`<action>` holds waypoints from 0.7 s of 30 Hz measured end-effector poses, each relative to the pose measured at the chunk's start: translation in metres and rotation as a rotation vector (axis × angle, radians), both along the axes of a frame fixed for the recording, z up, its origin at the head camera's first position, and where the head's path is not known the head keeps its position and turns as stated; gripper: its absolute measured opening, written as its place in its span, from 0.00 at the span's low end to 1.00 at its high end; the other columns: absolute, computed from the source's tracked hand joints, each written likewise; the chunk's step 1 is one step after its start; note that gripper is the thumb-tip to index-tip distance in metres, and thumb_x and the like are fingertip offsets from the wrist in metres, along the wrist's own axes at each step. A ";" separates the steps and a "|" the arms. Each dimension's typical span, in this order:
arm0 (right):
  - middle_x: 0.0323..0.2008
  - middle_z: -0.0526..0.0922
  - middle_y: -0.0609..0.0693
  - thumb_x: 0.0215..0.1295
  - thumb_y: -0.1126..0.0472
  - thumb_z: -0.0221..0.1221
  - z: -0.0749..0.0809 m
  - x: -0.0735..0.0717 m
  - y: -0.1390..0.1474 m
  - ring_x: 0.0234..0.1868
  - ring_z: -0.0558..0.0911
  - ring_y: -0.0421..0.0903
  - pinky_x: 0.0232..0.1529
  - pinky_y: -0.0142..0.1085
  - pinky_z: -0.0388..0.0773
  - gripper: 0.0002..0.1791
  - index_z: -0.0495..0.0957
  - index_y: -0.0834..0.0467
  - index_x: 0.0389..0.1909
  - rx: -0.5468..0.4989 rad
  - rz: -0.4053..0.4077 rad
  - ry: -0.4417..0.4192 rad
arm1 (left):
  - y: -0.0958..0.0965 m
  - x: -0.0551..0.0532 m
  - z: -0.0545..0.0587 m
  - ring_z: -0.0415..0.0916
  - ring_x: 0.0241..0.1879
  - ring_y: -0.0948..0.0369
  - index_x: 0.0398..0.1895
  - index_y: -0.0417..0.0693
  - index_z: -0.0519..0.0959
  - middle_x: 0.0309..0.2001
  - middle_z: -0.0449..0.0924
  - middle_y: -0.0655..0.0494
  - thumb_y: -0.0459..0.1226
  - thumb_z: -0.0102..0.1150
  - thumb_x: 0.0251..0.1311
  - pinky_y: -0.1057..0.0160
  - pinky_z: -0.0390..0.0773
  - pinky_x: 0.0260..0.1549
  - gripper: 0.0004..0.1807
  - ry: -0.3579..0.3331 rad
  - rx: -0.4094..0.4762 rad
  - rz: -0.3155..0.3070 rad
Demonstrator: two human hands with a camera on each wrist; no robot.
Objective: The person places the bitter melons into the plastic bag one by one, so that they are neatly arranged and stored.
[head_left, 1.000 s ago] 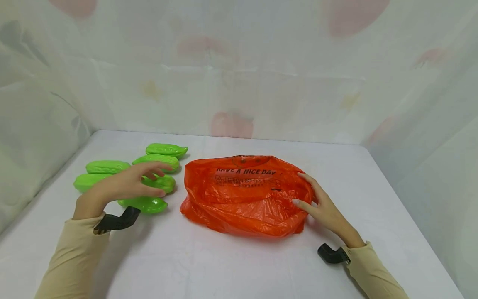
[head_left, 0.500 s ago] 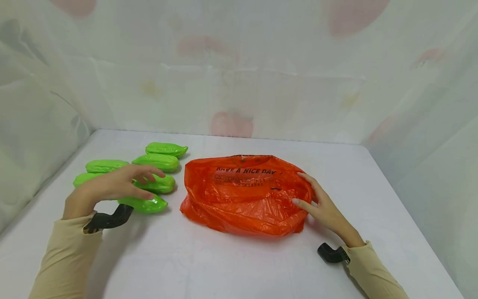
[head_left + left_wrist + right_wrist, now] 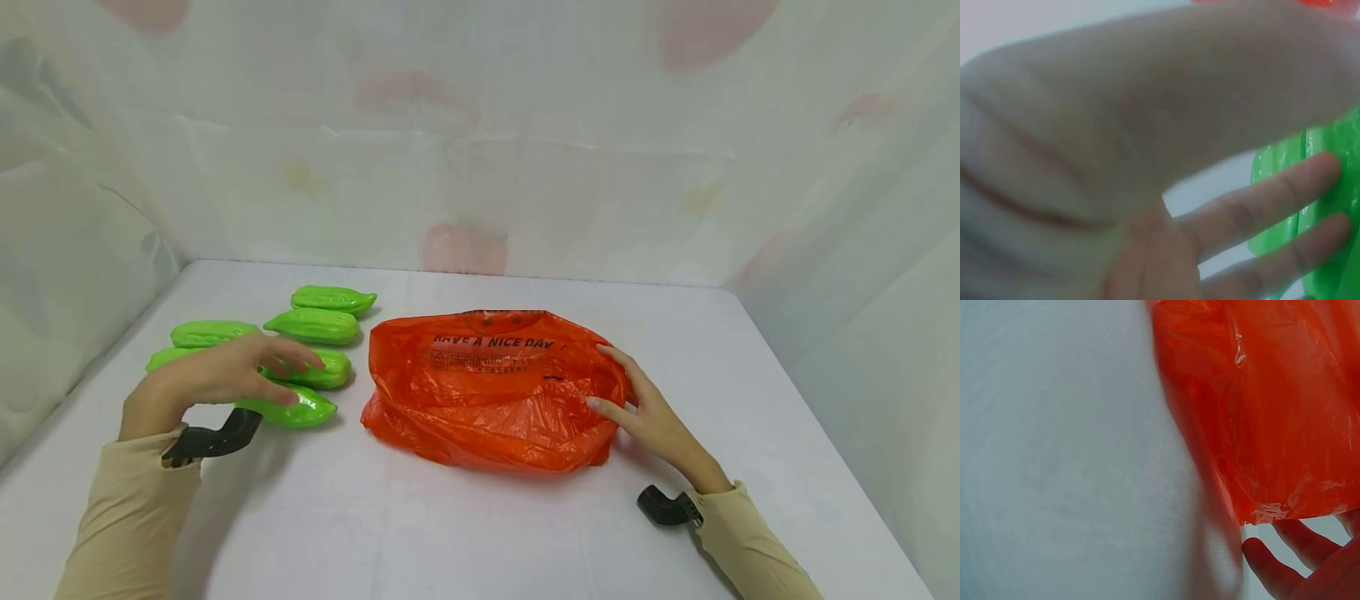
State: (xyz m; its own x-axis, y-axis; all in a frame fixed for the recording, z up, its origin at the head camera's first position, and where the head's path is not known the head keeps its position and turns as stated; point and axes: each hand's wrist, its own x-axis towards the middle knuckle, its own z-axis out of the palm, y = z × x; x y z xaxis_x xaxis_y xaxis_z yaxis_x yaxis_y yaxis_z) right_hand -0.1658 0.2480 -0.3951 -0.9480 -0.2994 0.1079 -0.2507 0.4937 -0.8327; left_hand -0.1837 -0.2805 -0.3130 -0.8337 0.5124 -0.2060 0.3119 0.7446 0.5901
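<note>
My left hand [image 3: 217, 375] hovers with loosely bent fingers over a group of glossy green ridged vegetables that look like bitter melons. The nearest green vegetable [image 3: 307, 408] is partly below the thumb, and another green vegetable [image 3: 330, 369] lies under the fingertips. In the left wrist view, two fingers [image 3: 1297, 184] stretch across the green surfaces with nothing gripped. A red plastic bag [image 3: 480, 392] printed "HAVE A NICE DAY" lies mid-table, its mouth spread. At the bag's right rim my right hand [image 3: 652, 421] touches it, thumb and a finger spread over the edge. Other fingers show just outside it.
Two more green vegetables sit farther back, including a green vegetable [image 3: 333, 300] with a pointed tip. At left, another pair is partly covered by my left hand. The table [image 3: 465, 542] has a white cloth, with patterned white sheeting [image 3: 570, 192] behind and at both sides.
My left hand has drawn back left and slightly lower over the green vegetables. My right hand and the bag stay where they were.
</note>
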 end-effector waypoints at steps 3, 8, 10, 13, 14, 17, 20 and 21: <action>0.77 0.53 0.55 0.68 0.55 0.62 0.000 0.000 0.000 0.74 0.62 0.63 0.65 0.65 0.66 0.40 0.53 0.44 0.76 0.001 -0.003 -0.002 | -0.003 -0.001 -0.001 0.80 0.54 0.48 0.55 0.49 0.80 0.55 0.83 0.53 0.41 0.72 0.54 0.61 0.79 0.50 0.24 -0.021 0.010 -0.021; 0.77 0.53 0.54 0.68 0.55 0.62 0.001 0.000 0.000 0.74 0.61 0.63 0.65 0.65 0.65 0.40 0.53 0.44 0.76 -0.003 -0.005 -0.005 | -0.006 -0.004 -0.004 0.82 0.53 0.50 0.53 0.48 0.81 0.53 0.84 0.52 0.38 0.71 0.53 0.66 0.79 0.48 0.22 -0.044 -0.018 -0.030; 0.77 0.53 0.55 0.68 0.55 0.62 0.001 0.000 -0.001 0.74 0.61 0.63 0.65 0.65 0.65 0.40 0.53 0.44 0.76 -0.002 -0.006 -0.006 | -0.007 -0.004 -0.005 0.81 0.52 0.52 0.53 0.49 0.82 0.53 0.84 0.53 0.37 0.71 0.52 0.66 0.78 0.48 0.22 -0.048 -0.035 -0.024; 0.77 0.53 0.55 0.68 0.54 0.62 0.001 0.001 -0.001 0.74 0.62 0.63 0.65 0.65 0.66 0.40 0.53 0.44 0.76 -0.001 -0.007 -0.008 | -0.006 -0.004 -0.006 0.80 0.51 0.53 0.53 0.50 0.82 0.52 0.84 0.54 0.37 0.71 0.51 0.64 0.78 0.47 0.22 -0.046 -0.053 -0.016; 0.77 0.53 0.55 0.68 0.54 0.62 0.001 0.001 -0.001 0.74 0.62 0.63 0.65 0.65 0.66 0.40 0.53 0.44 0.76 -0.002 -0.006 -0.009 | -0.006 -0.005 -0.007 0.80 0.51 0.53 0.52 0.50 0.82 0.51 0.84 0.54 0.37 0.71 0.50 0.64 0.78 0.47 0.22 -0.041 -0.061 -0.015; 0.77 0.54 0.55 0.68 0.55 0.62 0.001 0.001 -0.001 0.74 0.62 0.63 0.65 0.65 0.66 0.40 0.53 0.44 0.76 -0.003 -0.005 -0.009 | -0.004 -0.005 -0.008 0.79 0.51 0.54 0.51 0.51 0.83 0.50 0.84 0.55 0.37 0.72 0.49 0.61 0.77 0.47 0.23 -0.034 -0.076 -0.010; 0.77 0.54 0.55 0.68 0.55 0.62 0.001 0.001 -0.001 0.74 0.62 0.63 0.64 0.65 0.66 0.40 0.53 0.44 0.76 -0.006 -0.004 -0.008 | -0.003 -0.006 -0.009 0.78 0.51 0.52 0.52 0.52 0.83 0.50 0.84 0.54 0.37 0.73 0.48 0.56 0.77 0.48 0.23 -0.037 -0.088 -0.004; 0.77 0.54 0.55 0.68 0.55 0.62 0.001 0.001 -0.001 0.74 0.62 0.63 0.64 0.65 0.66 0.40 0.53 0.44 0.76 -0.007 -0.004 -0.008 | -0.002 -0.006 -0.009 0.78 0.51 0.51 0.52 0.51 0.83 0.50 0.83 0.53 0.37 0.73 0.48 0.55 0.77 0.49 0.24 -0.040 -0.091 -0.001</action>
